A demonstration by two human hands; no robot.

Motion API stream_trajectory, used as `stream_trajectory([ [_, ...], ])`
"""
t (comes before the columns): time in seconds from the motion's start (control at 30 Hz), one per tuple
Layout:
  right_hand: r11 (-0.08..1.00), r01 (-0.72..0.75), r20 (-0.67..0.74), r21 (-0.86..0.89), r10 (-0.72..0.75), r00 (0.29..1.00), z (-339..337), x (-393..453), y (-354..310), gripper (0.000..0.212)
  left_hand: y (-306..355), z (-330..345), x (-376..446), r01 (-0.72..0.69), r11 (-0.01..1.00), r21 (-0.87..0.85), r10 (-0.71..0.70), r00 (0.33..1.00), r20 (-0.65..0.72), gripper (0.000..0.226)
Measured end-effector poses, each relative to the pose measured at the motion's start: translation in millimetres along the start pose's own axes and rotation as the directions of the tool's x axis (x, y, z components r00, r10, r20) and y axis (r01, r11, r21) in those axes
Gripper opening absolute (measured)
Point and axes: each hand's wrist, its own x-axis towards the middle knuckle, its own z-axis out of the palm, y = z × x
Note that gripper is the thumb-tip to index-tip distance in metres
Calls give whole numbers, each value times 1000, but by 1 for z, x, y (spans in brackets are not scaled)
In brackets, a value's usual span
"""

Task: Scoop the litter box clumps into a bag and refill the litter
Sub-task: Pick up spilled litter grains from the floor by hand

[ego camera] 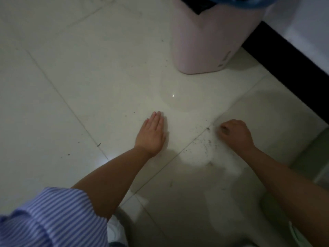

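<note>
My left hand (152, 134) lies flat on the pale floor tiles, fingers straight and together, holding nothing. My right hand (235, 133) rests on the floor to its right with the fingers curled into a loose fist; whether anything is pinched inside is hidden. Between and below the hands, dark scattered litter grains (206, 144) speckle the tile along a grout line. A pink bin (210, 43) stands at the top, with a black liner and a blue bag (252, 1) at its rim. No litter box or scoop is in view.
A dark baseboard (288, 68) and white wall run along the upper right. A greenish object (318, 157) sits at the right edge. A few stray specks (99, 144) lie on the floor to the left. My striped sleeve fills the lower left.
</note>
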Motion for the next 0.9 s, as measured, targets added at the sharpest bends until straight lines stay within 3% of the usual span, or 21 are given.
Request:
stream_trajectory([
  [0.13, 997, 69, -58, 45, -66, 996, 10, -6, 3, 31, 23, 9, 4, -3, 998, 63, -1, 998, 71, 58],
  [0.33, 988, 144, -65, 49, -141, 988, 14, 0, -15, 31, 20, 6, 5, -40, 988, 147, 13, 983, 183, 59],
  [0.63, 975, 220, -157, -20, -221, 963, 20, 8, -19, 13, 24, -1, 7, -37, 990, 138, 7, 977, 213, 58],
  [0.8, 967, 230, -91, -110, -241, 966, 20, 8, -24, 36, 20, -6, 12, -53, 990, 132, 23, 976, 218, 59],
  [0.9, 982, 157, -73, -106, -166, 983, 15, 7, -27, 11, 15, -9, 11, -22, 993, 112, 1, 983, 185, 59],
])
